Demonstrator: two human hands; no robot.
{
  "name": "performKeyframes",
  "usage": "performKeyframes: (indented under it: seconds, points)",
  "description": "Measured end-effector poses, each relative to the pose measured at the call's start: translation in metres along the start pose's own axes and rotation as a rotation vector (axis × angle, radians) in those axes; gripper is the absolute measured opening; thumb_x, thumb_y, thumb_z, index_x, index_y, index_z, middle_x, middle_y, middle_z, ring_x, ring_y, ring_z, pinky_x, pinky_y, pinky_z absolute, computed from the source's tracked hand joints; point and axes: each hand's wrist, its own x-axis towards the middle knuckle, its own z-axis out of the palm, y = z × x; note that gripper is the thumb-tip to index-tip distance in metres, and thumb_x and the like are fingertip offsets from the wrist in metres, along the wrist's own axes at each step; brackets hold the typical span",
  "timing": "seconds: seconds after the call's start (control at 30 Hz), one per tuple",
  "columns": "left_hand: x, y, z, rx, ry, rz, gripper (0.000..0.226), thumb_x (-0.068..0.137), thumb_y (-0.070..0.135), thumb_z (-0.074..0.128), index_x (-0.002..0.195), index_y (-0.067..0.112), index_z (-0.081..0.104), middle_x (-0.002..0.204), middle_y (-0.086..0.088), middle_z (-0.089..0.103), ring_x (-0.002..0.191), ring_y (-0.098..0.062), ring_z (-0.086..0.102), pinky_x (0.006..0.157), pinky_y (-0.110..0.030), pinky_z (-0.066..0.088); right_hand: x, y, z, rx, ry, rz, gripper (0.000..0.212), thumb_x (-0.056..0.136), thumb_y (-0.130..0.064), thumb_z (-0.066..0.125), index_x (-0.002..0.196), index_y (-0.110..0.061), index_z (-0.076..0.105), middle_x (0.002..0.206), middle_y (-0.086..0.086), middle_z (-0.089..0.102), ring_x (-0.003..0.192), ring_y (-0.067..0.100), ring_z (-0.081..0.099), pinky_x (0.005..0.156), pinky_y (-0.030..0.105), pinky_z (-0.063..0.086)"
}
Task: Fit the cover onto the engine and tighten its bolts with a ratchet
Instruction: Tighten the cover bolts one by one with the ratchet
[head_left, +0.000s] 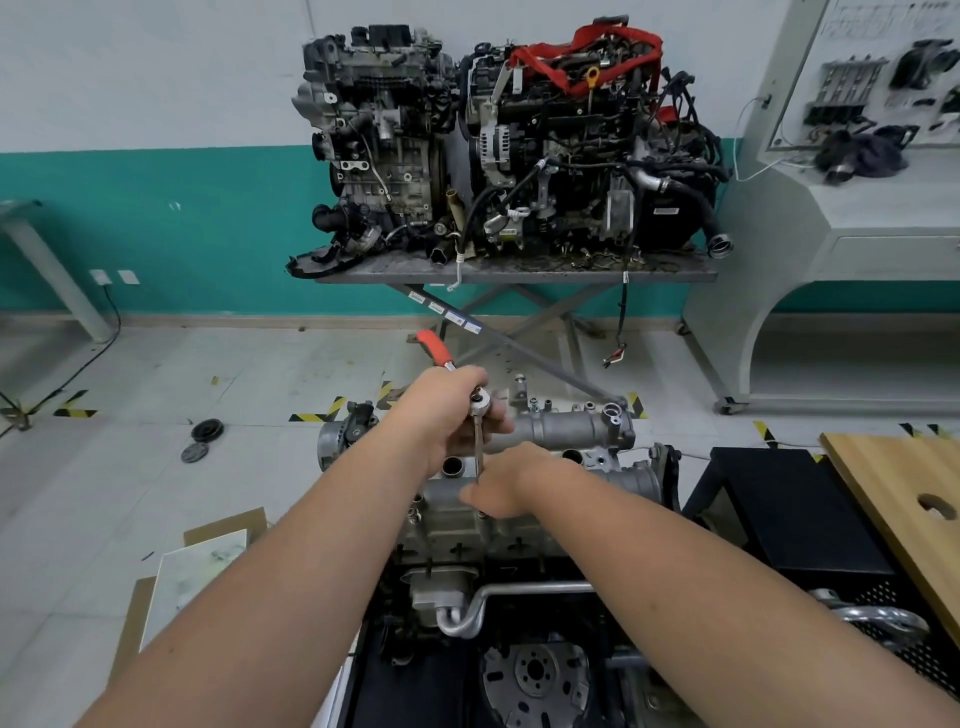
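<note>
While my left hand (457, 410) grips the head of the ratchet (470, 410), its fingers curl around the drive end, and the red handle (435, 349) projects up and away to the left. From the ratchet head, a slim extension bar (478, 447) runs straight down to the cover (519, 499). My right hand (511, 488) sits at the lower end of that bar, fingers bent and pinching it just above the cover surface; the socket and bolt beneath are hidden by the hand, so I cannot tell their seating. The cover, cast grey metal, lies on top of the engine (467, 597), which stands directly in front of me and below my forearms. A flywheel (535, 675) shows at the near face of the engine. Beyond, on a scissor-leg worktop (519, 273) against the wall, stand two further engines (498, 156), one draped with a red strap (587, 57). A wooden board (898, 499) lies to the right.
</note>
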Motion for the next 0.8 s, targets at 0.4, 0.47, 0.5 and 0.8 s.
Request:
performKeyframes:
  seconds: [0.4, 0.47, 0.5, 0.8]
  points:
    - [-0.005, 0.041, 0.026, 1.496, -0.077, 0.25, 0.019, 0.098, 0.007, 0.049, 0.112, 0.007, 0.061, 0.09, -0.006, 0.065, 0.074, -0.023, 0.06, 0.067, -0.036, 0.048, 0.0, -0.001, -0.002, 0.212, 0.018, -0.02, 0.028, 0.092, -0.042, 0.041, 0.087, -0.024, 0.061, 0.088, -0.001, 0.061, 0.079, 0.016, 0.055, 0.07, 0.034, 0.043]
    - [-0.006, 0.036, 0.029, 1.659, 0.007, 0.374, 0.018, 0.096, 0.008, 0.047, 0.109, 0.017, 0.055, 0.082, 0.0, 0.053, 0.071, -0.02, 0.054, 0.067, -0.037, 0.044, -0.004, 0.003, -0.003, 0.21, 0.003, -0.007, 0.024, 0.093, -0.034, 0.039, 0.084, -0.02, 0.056, 0.082, -0.002, 0.055, 0.079, 0.019, 0.052, 0.069, 0.035, 0.04]
    - [-0.005, 0.03, 0.03, 1.709, 0.051, 0.477, 0.02, 0.095, 0.009, 0.046, 0.107, 0.023, 0.053, 0.08, 0.003, 0.048, 0.072, -0.021, 0.053, 0.069, -0.038, 0.039, -0.006, 0.004, -0.008, 0.245, 0.004, -0.002, 0.024, 0.096, -0.032, 0.037, 0.087, -0.019, 0.055, 0.084, -0.002, 0.054, 0.085, 0.021, 0.052, 0.074, 0.035, 0.04]
    - [0.005, -0.031, 0.019, 1.299, 0.585, 1.348, 0.014, 0.073, 0.01, 0.062, 0.07, 0.023, 0.066, 0.067, 0.008, 0.061, 0.072, -0.024, 0.057, 0.072, -0.037, 0.035, -0.02, -0.041, -0.02, 0.37, 0.883, 0.155, 0.032, 0.082, -0.037, 0.033, 0.051, -0.033, 0.034, 0.052, -0.02, 0.029, 0.051, 0.004, 0.048, 0.051, 0.02, 0.016]
